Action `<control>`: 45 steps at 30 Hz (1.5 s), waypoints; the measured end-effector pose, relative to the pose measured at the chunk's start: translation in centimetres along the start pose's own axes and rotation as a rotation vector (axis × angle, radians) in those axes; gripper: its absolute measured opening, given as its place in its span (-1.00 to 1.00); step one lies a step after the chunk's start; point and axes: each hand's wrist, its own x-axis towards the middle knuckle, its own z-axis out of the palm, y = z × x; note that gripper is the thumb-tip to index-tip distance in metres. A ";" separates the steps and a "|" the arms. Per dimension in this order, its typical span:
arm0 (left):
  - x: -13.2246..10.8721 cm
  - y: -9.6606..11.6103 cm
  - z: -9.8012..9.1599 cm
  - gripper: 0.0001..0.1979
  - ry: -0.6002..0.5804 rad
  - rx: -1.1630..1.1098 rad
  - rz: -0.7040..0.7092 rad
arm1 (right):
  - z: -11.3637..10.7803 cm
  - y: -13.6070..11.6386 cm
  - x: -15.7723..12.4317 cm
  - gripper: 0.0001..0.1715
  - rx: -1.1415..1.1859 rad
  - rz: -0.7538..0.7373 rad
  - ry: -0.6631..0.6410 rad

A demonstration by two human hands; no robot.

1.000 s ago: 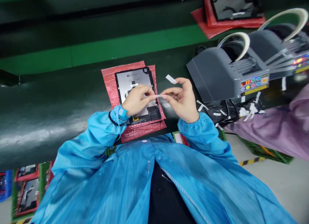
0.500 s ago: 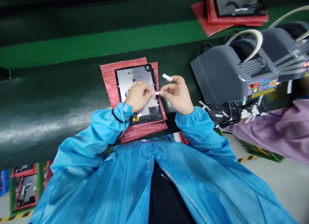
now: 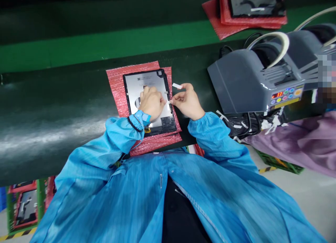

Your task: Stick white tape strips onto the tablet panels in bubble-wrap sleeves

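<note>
A flat tablet screen panel (image 3: 162,113), silver-grey with a black rim, lies face down or back up, I cannot tell which, on red bubble wrap (image 3: 115,82). Over its middle is my left hand (image 3: 153,102), its fingers curled and its thumb and forefinger at one end of a short white tape strip (image 3: 168,102). My right hand (image 3: 189,102) pinches the other end at the panel's right edge. A second white tape piece (image 3: 176,85) clings to a raised fingertip of that hand. The left fingertips are partly hidden.
Grey tape dispensers (image 3: 244,82) stand on the dark bench at the right, one with a lit display. More panels on red wrap (image 3: 228,21) lie at the back right. A co-worker's purple sleeve (image 3: 296,140) is beyond. Green crates (image 3: 40,197) sit below at left.
My left hand has rolled over slightly, its fingers more curled near the tape. My right hand has shifted a little left with its tape pieces. The camera view has moved slightly.
</note>
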 end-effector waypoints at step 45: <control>1.7 -2.2 1.7 -0.77 0.183 -0.099 0.064 | -0.3 -0.9 1.6 -0.81 -0.378 -0.210 -0.076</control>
